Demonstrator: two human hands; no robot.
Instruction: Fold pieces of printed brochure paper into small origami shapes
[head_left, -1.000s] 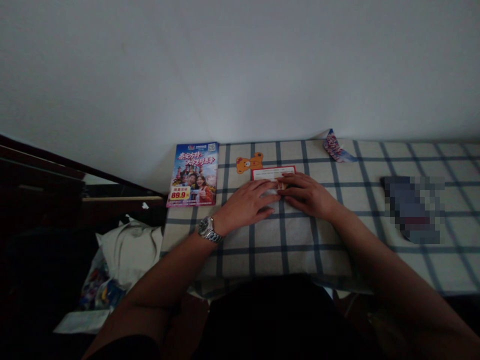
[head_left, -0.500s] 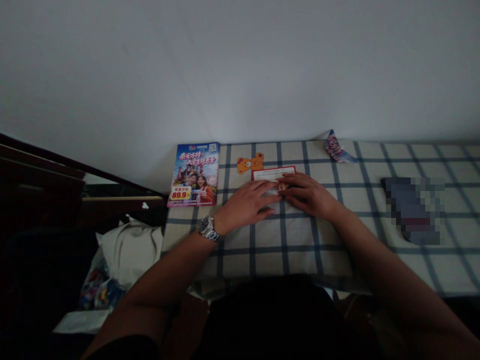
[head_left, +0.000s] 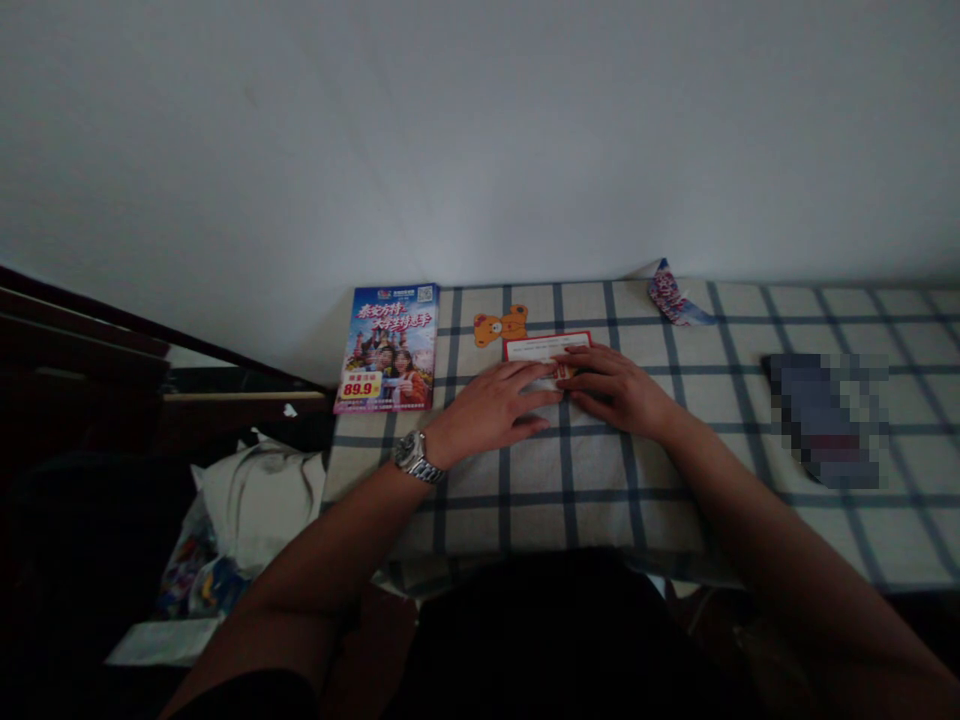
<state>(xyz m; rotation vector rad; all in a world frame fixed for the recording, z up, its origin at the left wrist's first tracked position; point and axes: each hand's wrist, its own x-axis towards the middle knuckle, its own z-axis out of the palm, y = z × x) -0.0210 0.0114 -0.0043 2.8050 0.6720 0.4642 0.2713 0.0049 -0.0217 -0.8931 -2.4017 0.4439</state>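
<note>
A sheet of paper [head_left: 541,346], white with a red border and some print, lies on the checked tablecloth [head_left: 531,510]. My left hand [head_left: 491,408], with a metal watch [head_left: 417,457] on the wrist, rests with fingers stretched over the paper's lower left. Over its right side lies my right hand [head_left: 619,392], fingers spread and laid flat. Both sets of fingertips nearly meet at the paper's middle, and much of its lower part is hidden beneath them. Just above the paper's left corner is an orange bear cutout [head_left: 500,326].
A colourful flyer [head_left: 388,348] lies at the table's left edge. Against the wall [head_left: 525,140] sits a folded printed paper strip [head_left: 675,297]. A dark, pixelated object [head_left: 821,420] is at the right. White bags [head_left: 262,500] stand below, left of the table.
</note>
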